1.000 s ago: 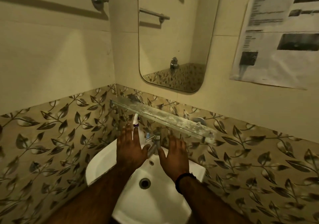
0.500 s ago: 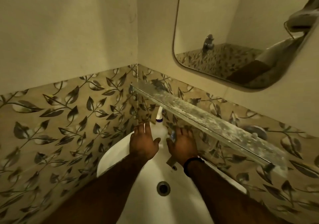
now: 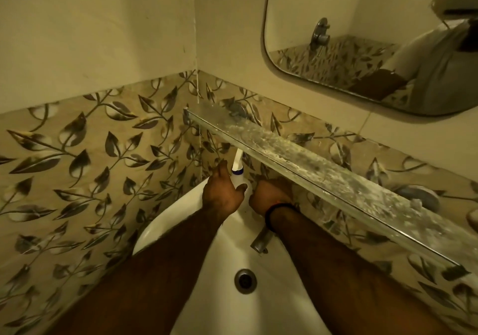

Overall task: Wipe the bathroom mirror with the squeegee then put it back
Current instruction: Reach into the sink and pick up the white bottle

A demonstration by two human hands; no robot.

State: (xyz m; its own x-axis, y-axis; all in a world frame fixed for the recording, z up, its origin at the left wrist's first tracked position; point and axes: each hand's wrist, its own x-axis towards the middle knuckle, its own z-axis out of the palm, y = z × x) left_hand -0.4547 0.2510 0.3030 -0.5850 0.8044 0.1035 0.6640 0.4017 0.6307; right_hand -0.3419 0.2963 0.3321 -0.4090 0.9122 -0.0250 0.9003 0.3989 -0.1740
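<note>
I am reaching both arms to the back rim of the sink (image 3: 165,221). A white bottle (image 3: 239,177) with a blue collar is standing upright there, nozzle pointing up under the glass shelf (image 3: 323,169); I cannot make out the squeegee. My left hand (image 3: 222,192) is spreading open beside the bottle, thumb touching it. My right hand (image 3: 271,195) is curling under the shelf, behind the tap (image 3: 261,241); its contents I cannot tell. Since half a second ago, that hand has closed, and the mirror (image 3: 362,50) has shifted further right.

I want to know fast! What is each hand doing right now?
Left hand: open, fingers around the white bottle.
Right hand: curled under the glass shelf; cannot tell what it holds.
</note>
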